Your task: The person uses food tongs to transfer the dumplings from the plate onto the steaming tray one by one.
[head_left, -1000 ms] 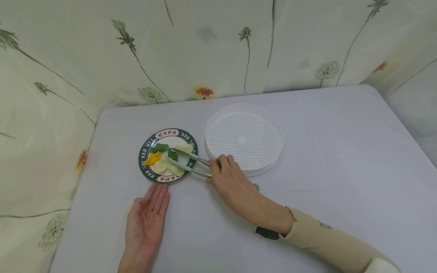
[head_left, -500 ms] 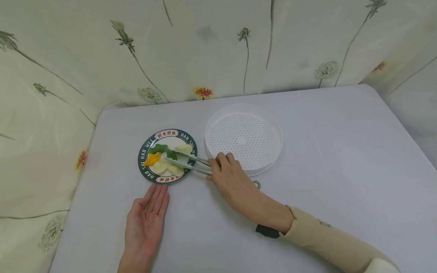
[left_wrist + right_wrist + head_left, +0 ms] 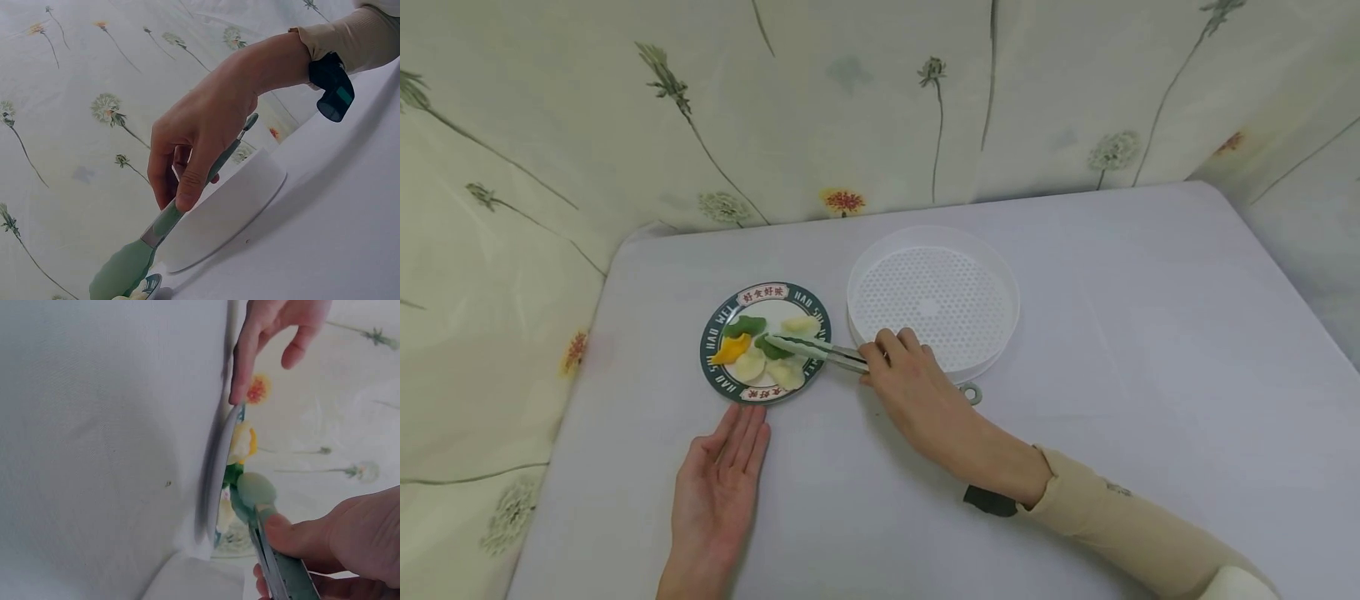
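My right hand grips a pair of green-tipped metal tongs with thumb and fingers, their two arms pressed close together. The tong tips lie over a dark green piece on a round plate with a dark green lettered rim; the right wrist view has them at that piece too. Around it lie another green piece, a yellow piece and several pale slices. Palm up, with straight fingers, my left hand touches the plate's near edge with its fingertips.
A round white perforated tray with a raised wall stands right of the plate, close behind my right hand. White cloth covers the table. A flower-printed curtain hangs along the back and left.
The tong arms have closed together over the dark green piece, where they stood apart before. My left hand has stayed at the plate's edge.
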Action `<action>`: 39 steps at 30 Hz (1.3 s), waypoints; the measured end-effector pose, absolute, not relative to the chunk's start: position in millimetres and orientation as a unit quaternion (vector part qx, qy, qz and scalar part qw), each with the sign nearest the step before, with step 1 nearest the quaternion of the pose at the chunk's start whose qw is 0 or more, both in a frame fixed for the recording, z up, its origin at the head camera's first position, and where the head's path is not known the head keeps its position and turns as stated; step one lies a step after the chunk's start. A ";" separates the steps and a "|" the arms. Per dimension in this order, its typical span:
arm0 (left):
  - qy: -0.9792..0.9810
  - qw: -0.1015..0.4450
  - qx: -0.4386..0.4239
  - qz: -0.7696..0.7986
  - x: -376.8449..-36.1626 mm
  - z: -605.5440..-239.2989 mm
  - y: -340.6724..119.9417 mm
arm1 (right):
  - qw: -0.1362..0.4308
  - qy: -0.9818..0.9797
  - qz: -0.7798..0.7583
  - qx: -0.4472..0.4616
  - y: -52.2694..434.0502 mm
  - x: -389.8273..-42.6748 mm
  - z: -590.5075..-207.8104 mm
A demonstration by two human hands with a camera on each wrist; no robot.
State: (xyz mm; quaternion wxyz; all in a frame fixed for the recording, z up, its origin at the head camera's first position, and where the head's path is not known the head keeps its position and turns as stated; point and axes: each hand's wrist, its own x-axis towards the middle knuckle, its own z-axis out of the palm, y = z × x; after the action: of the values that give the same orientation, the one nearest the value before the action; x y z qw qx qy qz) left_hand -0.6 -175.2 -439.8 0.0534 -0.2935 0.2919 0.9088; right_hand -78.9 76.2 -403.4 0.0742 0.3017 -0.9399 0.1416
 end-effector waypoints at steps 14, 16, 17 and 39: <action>0.288 0.055 -0.289 0.911 -5.2 -438.7 -174.1 | 0.085 -0.943 0.138 0.289 84.7 -79.7 -393.7; 0.295 0.054 -0.290 0.909 -6.5 -438.9 -173.9 | 0.089 -0.944 0.143 0.285 87.5 -80.0 -390.6; 0.297 0.054 -0.291 0.908 -6.7 -439.0 -173.9 | 0.093 -0.943 0.144 0.284 89.3 -79.9 -388.9; 0.265 0.051 -0.314 0.910 1.8 -440.3 -175.0 | 0.153 -0.949 0.163 0.221 160.9 -80.2 -374.2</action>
State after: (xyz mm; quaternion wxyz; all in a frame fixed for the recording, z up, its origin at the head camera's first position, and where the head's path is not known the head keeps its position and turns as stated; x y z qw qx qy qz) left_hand 1.8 -175.0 -440.3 0.0508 -0.3138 0.2650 0.9103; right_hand -80.2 160.9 -374.2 0.1532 0.2213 -0.9492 0.1631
